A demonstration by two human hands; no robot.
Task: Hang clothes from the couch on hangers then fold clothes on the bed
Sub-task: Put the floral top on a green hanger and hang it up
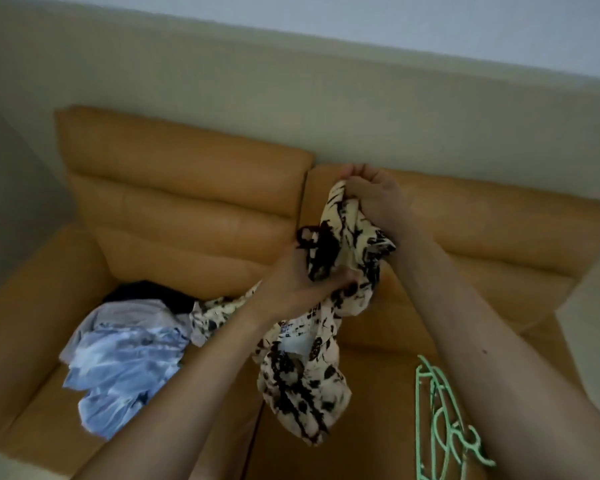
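**Find the neckline before reaching for a hanger**

The cream-and-dark patterned garment (pixel 303 379) is held up at the centre of the frame, in front of the tan couch (pixel 187 188). The right grip (pixel 371 197), higher up and near the top of the backrest, is closed round a bunched top end of the cloth. The left grip (pixel 302 282), lower and to the left, is curled round a wad of its middle. The rest hangs down towards the seat, and one part trails left to the pile of clothes (pixel 129 358), where a light-blue shirt lies over something dark. The green hangers (pixel 444 420) lie on the seat at lower right, partly under the right forearm.

The step looks like sorting the garment out so that it can go on a hanger. The cloth is crumpled, and I cannot tell which part is collar, sleeve or hem.

- Lift the trailing part clear of the pile first, or the blue shirt may be dragged along with it.
- Let the left grip loosen and slide along an edge until it reaches a seam or the neckline, while the right grip holds the weight.
- Shake the garment out once both shoulders are found.
- Only then free one grip for a hanger. The hangers look interlocked, so one may need teasing out.

The fabric seems light and slippery, so a pinch at the shoulder seams should hold better than a fistful.
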